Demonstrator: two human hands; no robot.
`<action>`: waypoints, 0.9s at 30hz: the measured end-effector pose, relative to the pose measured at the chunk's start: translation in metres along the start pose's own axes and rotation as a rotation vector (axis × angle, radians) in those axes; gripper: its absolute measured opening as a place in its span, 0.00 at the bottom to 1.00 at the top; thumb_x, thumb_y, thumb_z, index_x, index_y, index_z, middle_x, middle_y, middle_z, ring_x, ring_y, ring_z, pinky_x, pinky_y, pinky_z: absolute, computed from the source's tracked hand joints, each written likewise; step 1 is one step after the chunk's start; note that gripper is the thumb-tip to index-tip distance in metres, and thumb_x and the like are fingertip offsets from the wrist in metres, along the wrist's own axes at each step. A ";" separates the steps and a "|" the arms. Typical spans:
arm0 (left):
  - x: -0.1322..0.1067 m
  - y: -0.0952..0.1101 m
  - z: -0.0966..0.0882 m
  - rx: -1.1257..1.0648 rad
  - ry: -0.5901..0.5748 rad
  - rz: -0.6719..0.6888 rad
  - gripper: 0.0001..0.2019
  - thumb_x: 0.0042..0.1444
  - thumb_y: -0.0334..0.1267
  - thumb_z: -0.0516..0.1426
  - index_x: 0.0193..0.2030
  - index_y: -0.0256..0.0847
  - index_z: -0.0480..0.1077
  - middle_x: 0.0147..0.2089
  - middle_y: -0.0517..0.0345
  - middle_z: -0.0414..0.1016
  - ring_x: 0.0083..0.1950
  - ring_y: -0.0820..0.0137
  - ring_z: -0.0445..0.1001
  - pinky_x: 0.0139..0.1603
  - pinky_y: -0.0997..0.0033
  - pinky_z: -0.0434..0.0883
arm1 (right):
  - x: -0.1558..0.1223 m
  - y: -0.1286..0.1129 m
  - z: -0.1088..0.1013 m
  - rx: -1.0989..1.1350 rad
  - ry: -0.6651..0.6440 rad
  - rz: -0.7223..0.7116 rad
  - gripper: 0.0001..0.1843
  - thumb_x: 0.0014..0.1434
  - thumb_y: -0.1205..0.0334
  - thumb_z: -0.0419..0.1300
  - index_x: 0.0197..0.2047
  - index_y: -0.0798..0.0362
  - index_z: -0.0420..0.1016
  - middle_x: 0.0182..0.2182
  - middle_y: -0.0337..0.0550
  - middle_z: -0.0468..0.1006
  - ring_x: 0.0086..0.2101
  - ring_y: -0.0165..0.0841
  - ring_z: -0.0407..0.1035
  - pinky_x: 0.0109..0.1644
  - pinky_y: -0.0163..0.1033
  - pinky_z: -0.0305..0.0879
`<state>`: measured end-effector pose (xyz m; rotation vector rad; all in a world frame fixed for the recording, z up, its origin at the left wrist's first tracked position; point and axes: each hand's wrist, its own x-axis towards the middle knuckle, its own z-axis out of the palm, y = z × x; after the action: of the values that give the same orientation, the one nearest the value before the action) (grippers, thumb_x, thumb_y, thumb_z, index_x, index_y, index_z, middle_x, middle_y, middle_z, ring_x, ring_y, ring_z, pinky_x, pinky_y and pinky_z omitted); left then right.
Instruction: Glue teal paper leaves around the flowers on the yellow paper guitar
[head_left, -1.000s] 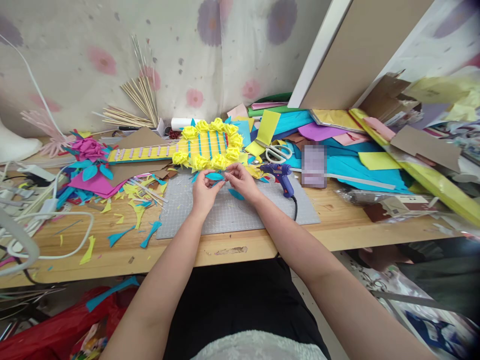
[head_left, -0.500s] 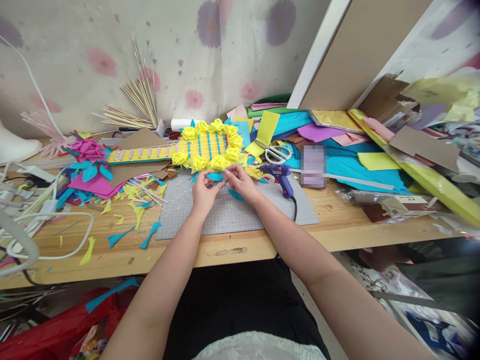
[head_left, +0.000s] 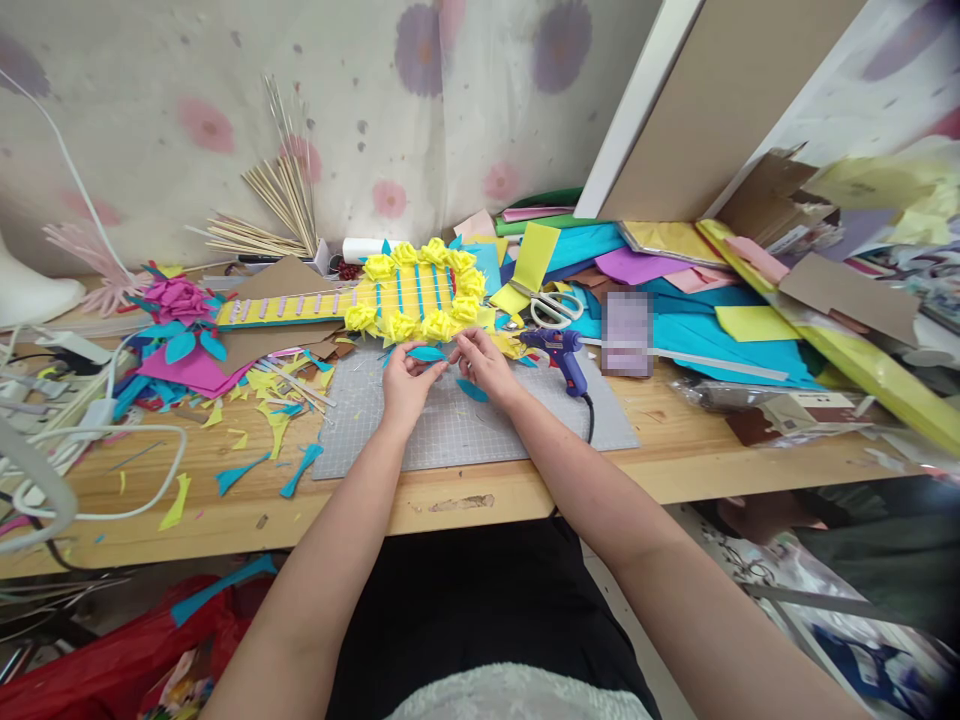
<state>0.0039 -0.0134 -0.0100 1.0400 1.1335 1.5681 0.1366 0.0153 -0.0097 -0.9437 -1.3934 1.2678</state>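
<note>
Between the fingers of my left hand [head_left: 406,385] is a blue paper leaf [head_left: 427,354], held over the grey cutting mat [head_left: 442,435]. My right hand [head_left: 484,362] is close beside it, its fingertips pinched near the leaf's right end; what they hold, if anything, is too small to name. Another blue leaf [head_left: 472,391] lies on the mat under the right hand. Just behind both hands rests a yellow paper guitar [head_left: 412,290], edged with yellow paper roses. A purple glue gun [head_left: 561,356] lies to the right of my right hand.
White-handled scissors [head_left: 556,308] lie behind the glue gun. Coloured paper sheets [head_left: 720,330] are piled at the right. Yellow and blue scraps [head_left: 274,425] litter the left side, near a white cable [head_left: 176,470]. A pink paper flower [head_left: 178,302] sits at the guitar's neck end.
My right hand's fingertips have moved slightly away from the leaf's end. The leaf stays in my left hand, which has shifted only a little.
</note>
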 end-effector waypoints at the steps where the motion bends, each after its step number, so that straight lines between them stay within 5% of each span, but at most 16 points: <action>1: 0.000 0.001 0.000 -0.005 0.004 -0.011 0.24 0.33 0.33 0.68 0.39 0.40 0.65 0.29 0.60 0.75 0.29 0.71 0.74 0.30 0.70 0.74 | 0.000 0.001 0.000 0.010 0.001 -0.015 0.25 0.51 0.36 0.56 0.37 0.49 0.59 0.25 0.33 0.70 0.20 0.23 0.58 0.21 0.32 0.53; 14: -0.006 0.021 0.004 -0.085 0.041 -0.221 0.22 0.35 0.29 0.66 0.38 0.39 0.64 0.29 0.60 0.75 0.31 0.71 0.74 0.30 0.71 0.73 | 0.002 0.005 -0.001 0.002 0.049 -0.132 0.18 0.51 0.50 0.59 0.41 0.48 0.58 0.25 0.32 0.67 0.22 0.25 0.59 0.25 0.33 0.55; 27: 0.007 0.028 -0.011 -0.211 0.234 -0.199 0.18 0.38 0.27 0.64 0.35 0.39 0.61 0.29 0.60 0.74 0.30 0.71 0.75 0.32 0.70 0.73 | 0.004 -0.006 -0.007 -0.138 0.199 0.047 0.04 0.54 0.61 0.48 0.31 0.50 0.60 0.23 0.34 0.67 0.20 0.25 0.55 0.26 0.33 0.52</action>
<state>-0.0132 -0.0131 0.0153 0.5980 1.1595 1.6366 0.1432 0.0194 -0.0034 -1.1704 -1.3208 1.0900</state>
